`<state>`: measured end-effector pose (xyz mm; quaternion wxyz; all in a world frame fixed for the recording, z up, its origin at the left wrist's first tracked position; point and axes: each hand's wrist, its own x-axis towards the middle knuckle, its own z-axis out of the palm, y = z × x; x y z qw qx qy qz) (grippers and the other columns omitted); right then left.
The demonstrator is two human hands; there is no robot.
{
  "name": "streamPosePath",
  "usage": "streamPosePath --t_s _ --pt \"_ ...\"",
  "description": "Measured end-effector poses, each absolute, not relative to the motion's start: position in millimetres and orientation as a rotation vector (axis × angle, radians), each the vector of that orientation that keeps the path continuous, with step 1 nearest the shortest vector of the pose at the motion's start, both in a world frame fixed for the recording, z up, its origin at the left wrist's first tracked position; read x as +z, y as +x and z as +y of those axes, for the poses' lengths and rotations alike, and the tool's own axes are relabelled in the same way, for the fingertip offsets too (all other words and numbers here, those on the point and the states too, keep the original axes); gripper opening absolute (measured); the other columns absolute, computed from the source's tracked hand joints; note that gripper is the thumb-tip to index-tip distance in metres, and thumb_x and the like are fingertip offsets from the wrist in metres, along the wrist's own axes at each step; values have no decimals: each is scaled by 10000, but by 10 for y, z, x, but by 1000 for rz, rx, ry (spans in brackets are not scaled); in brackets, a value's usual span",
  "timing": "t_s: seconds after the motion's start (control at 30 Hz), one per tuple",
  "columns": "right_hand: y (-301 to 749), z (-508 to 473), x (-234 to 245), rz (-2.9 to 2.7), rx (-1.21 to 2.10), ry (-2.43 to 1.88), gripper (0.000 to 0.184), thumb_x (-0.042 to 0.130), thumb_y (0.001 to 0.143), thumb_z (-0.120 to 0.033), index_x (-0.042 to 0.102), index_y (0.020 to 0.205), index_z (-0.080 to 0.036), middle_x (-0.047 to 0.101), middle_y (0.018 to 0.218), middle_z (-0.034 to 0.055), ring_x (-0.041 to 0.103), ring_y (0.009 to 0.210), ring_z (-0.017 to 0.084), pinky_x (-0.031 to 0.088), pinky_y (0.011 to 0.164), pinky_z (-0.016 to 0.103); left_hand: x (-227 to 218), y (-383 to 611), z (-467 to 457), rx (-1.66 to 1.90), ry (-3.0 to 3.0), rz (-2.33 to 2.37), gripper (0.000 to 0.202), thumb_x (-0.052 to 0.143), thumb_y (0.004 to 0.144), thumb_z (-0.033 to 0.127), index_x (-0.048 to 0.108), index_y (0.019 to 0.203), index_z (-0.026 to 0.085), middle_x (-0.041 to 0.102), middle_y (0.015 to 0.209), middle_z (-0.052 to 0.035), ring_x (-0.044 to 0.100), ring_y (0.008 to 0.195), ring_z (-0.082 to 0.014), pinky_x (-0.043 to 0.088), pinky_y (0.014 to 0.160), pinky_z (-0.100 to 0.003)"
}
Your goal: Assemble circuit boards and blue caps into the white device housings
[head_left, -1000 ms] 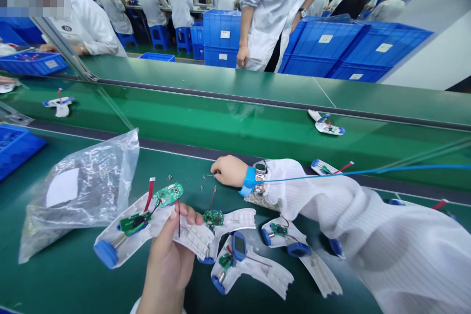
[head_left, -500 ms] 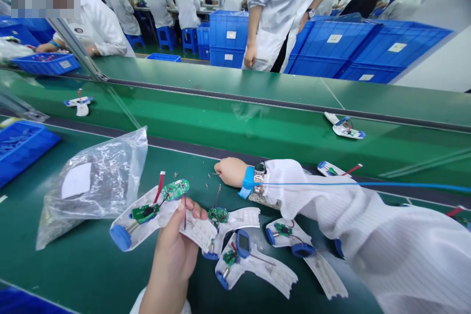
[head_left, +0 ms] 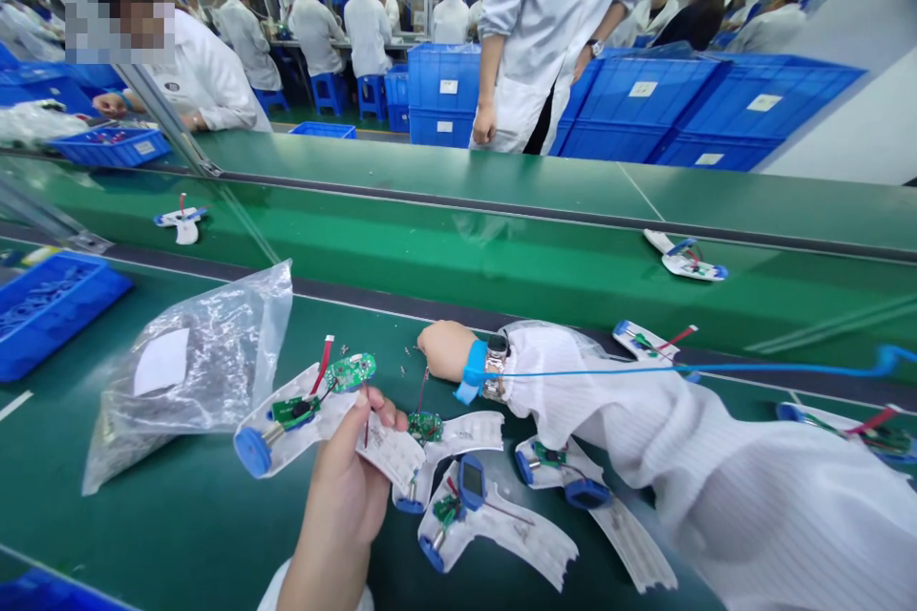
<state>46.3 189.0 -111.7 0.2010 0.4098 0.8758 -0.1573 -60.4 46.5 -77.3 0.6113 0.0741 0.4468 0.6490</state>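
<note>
My left hand (head_left: 344,492) is closed around a white plastic shell half (head_left: 315,425) with a blue end cap, a green circuit board (head_left: 350,370) and red wires. My right hand (head_left: 444,348), with a blue wrist strap (head_left: 474,370) and a watch, rests fingers-down on the green table beside several tiny screws (head_left: 408,353). Its fingers are curled under and hidden. Three more shell halves (head_left: 494,525) with boards lie just in front of me.
A crumpled clear plastic bag (head_left: 190,368) lies at the left, next to a blue bin (head_left: 50,305). Shell assemblies (head_left: 684,260) ride the green conveyor belt (head_left: 458,248). A person in a white coat (head_left: 551,29) stands beyond it by blue crates (head_left: 645,105). Seated workers fill the back.
The view has shifted a little, so everything sits lower and further right in the picture. My right hand has stayed by the screws and my left hand still holds the shell half.
</note>
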Motion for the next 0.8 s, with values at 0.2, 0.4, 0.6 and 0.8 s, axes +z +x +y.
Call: streamPosePath --t_s 0.2,0.4,0.6,0.8 --pt "421 1867 -1090 2426 -546 1251 299 533 880 -301 551 1110 -112 574 1102 96 580 960 185 496 819 376 -845 -671 469 1454 171 1012 201 724 638 338 594 671 187 525 573 17 527 584 -141 420 540 -234" --pt "539 1766 -809 2586 -773 1398 218 547 868 -257 583 1023 -108 600 1035 81 584 941 177 486 825 371 -813 -637 484 1491 133 1054 187 741 606 294 600 665 187 534 549 23 527 544 -128 427 507 -219" --pt "903 1269 -243 2771 -1377 1396 183 426 814 -52 529 928 -152 612 750 -12 597 695 68 472 646 170 -637 -350 543 1447 142 1053 195 763 558 209 658 716 165 621 597 7 587 586 -132 472 568 -222" --pt "1072 923 -251 2490 -2758 1194 112 600 714 -235 517 724 -160 529 686 -1 572 715 129 458 641 254 -463 -81 455 1339 227 891 248 757 591 205 704 829 158 699 817 -49 648 838 -241 506 736 -337"
